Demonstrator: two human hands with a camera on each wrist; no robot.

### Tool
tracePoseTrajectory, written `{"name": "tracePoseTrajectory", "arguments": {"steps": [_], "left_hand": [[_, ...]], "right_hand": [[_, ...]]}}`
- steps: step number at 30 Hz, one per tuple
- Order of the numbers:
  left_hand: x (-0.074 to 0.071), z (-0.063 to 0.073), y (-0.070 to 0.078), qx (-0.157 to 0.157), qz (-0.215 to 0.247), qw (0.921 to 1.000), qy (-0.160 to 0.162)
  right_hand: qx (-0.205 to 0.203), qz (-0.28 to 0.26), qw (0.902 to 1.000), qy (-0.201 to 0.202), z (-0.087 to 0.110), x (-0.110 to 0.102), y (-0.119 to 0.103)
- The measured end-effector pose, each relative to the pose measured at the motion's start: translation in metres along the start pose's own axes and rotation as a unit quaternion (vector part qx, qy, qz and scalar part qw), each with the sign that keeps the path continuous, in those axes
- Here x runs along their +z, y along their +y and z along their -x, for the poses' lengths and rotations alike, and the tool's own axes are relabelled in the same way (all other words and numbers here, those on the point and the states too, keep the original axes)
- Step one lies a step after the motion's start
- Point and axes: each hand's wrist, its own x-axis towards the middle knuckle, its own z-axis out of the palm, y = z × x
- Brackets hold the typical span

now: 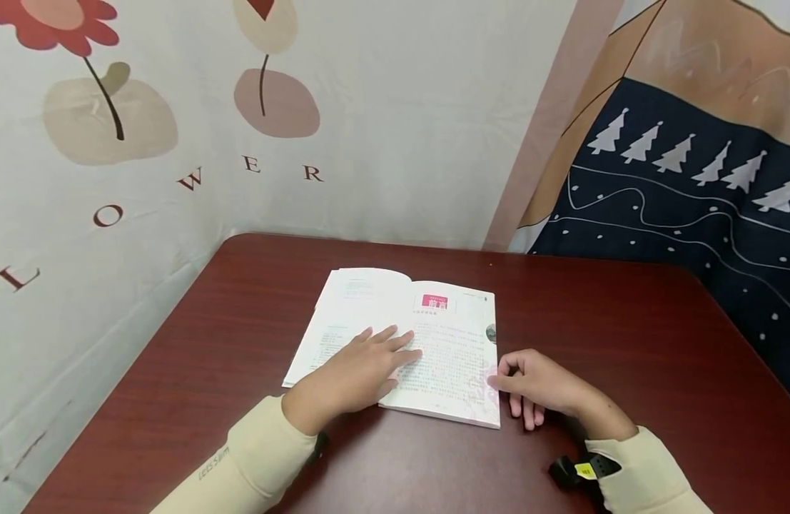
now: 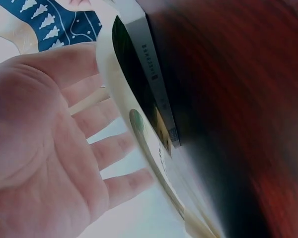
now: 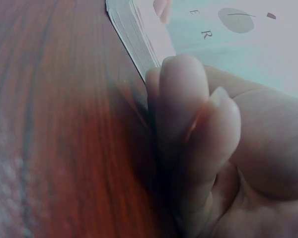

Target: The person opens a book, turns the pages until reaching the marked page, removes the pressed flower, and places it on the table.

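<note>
An open book [image 1: 449, 343] lies on the table, its printed pages facing up and a pink heading block near the top of the right page. My left hand [image 1: 356, 371] is spread across the middle of the book, fingers straight and apart, resting on the pages. In the left wrist view its palm [image 2: 44, 144] shows beside the book's lower edge [image 2: 156, 74]. At the right page's outer edge, my right hand [image 1: 542, 385] pinches the margin between thumb and index finger. Its other fingers [image 3: 181, 99] are curled beside the page block [image 3: 134, 34] and hide the pinch in the right wrist view.
The dark red wooden table [image 1: 253, 307] has rounded far corners. Behind it hangs a pale curtain [image 1: 401, 143] with flowers and letters. A navy cloth [image 1: 677, 193] with white trees hangs at the right. A black strap device [image 1: 564, 471] sits at the right wrist.
</note>
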Motion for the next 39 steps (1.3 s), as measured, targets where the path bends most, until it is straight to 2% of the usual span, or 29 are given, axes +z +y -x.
{"name": "tracePoseTrajectory", "arguments": {"steps": [6,19,31,39], "left_hand": [[0.0,0.0,0.002,-0.007,0.029,0.9996,-0.002],[0.0,0.003,0.005,-0.013,0.075,0.9962,-0.042],[0.002,0.002,0.012,-0.029,0.09,0.9939,-0.057],[0.006,0.004,0.013,-0.027,0.08,0.9949,-0.057]], "right_hand": [[0.001,0.002,1.0,0.008,-0.002,0.001,0.002],[0.002,-0.001,1.0,0.007,-0.003,0.0,0.0],[0.0,-0.002,1.0,0.009,-0.001,0.001,0.001],[-0.003,0.001,1.0,0.007,-0.002,0.004,0.007]]}}
